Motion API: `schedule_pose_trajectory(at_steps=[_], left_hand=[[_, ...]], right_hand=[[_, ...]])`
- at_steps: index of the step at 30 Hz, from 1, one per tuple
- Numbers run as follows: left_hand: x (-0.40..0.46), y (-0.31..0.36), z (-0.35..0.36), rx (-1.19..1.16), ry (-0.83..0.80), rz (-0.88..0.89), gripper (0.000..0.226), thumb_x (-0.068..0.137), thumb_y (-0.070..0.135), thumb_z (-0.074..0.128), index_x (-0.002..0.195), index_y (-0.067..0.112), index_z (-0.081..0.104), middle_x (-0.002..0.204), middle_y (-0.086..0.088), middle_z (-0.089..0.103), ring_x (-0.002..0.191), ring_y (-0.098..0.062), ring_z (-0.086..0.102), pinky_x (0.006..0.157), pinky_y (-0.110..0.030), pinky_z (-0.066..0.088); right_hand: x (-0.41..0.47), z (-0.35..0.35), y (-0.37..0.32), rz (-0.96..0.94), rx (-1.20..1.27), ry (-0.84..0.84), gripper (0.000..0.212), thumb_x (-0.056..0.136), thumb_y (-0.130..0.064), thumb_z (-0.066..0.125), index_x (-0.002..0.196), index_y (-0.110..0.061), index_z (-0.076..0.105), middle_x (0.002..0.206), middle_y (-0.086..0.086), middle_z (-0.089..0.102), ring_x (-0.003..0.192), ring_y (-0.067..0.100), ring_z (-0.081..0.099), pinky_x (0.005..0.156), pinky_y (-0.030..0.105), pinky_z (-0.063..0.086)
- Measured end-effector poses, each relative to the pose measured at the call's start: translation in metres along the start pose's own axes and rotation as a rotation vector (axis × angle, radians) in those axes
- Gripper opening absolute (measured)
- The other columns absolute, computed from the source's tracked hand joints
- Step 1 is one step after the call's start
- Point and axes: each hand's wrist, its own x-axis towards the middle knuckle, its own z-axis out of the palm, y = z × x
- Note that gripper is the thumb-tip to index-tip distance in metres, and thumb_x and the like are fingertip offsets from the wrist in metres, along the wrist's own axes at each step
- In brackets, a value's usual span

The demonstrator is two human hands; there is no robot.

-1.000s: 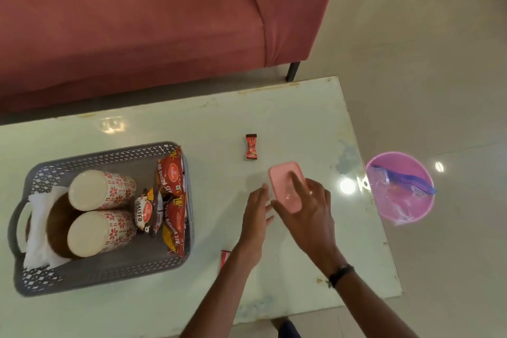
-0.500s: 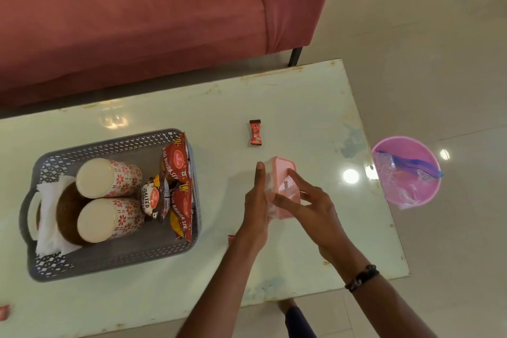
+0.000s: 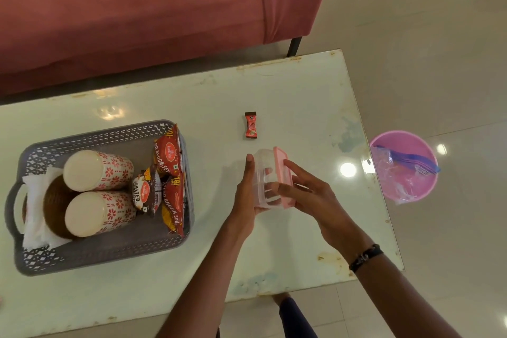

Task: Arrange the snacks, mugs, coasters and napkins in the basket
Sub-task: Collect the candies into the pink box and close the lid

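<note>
Pale and glossy, the counter [image 3: 301,96] stands before a red sofa [image 3: 137,8] on a tiled floor.

At the left of it a grey perforated basket [image 3: 82,258] is set. Inside, at its left end, white napkins [image 3: 35,230] are laid with brown round coasters [image 3: 55,206] on them; two flower-patterned mugs [image 3: 98,170] are laid on their sides against the coasters, and red snack packets [image 3: 168,156] are stood along the right wall, with a small salted-snack packet [image 3: 145,192] between mugs and packets. Free floor is left along the near side of the basket.

Further right, a small red candy [image 3: 251,126] is left lying alone on the counter, well apart from the basket.

Near the middle, a clear plastic box with a pink lid [image 3: 270,175] is held tipped on its side between both hands. The left hand [image 3: 247,195] is laid flat against its base, fingers straight and together; the right hand [image 3: 310,195] is set against the lid side, fingers spread, thumb curled under the rim. Whether anything is inside cannot be told.

The step is judged to be carrying the box to the basket. The lid should be kept pressed on, the box carried level and set down in the free strip, so the standing packets are not knocked.

On the floor at the right, a pink bucket [image 3: 384,173] is seen with a crumpled clear bag [image 3: 403,170] in it.
</note>
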Motion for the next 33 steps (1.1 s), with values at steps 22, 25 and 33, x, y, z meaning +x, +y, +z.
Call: schedule_pose_trajectory(at_steps=[22,25,33], left_hand=[[0.028,-0.006,-0.016,0.026,0.228,0.091,0.037,0.086,0.02,0.061,0.121,0.01,0.055,0.114,-0.007,0.065,0.102,-0.019,0.065,0.07,-0.031,0.057],[0.034,-0.008,-0.017,0.136,0.298,0.125,0.04,0.084,0.027,0.065,0.119,0.011,0.056,0.115,-0.011,0.062,0.103,-0.023,0.061,0.083,-0.041,0.056],[0.039,-0.005,-0.019,0.324,0.371,0.176,0.048,0.078,0.037,0.07,0.117,0.013,0.056,0.113,-0.007,0.06,0.101,-0.022,0.061,0.081,-0.046,0.058]], right_hand=[[0.043,-0.039,0.008,0.084,0.222,0.03,0.048,0.087,-0.029,0.051,0.134,-0.019,0.044,0.128,0.011,0.056,0.113,0.023,0.058,0.094,0.044,0.051],[0.055,-0.057,0.004,0.062,0.279,0.157,0.041,0.094,-0.017,0.044,0.134,-0.008,0.044,0.124,0.016,0.058,0.109,0.028,0.062,0.084,0.045,0.056],[0.082,-0.08,0.007,0.005,-0.345,0.352,0.025,0.083,-0.025,0.067,0.102,-0.008,0.063,0.096,0.007,0.066,0.098,0.031,0.064,0.069,0.037,0.058]])
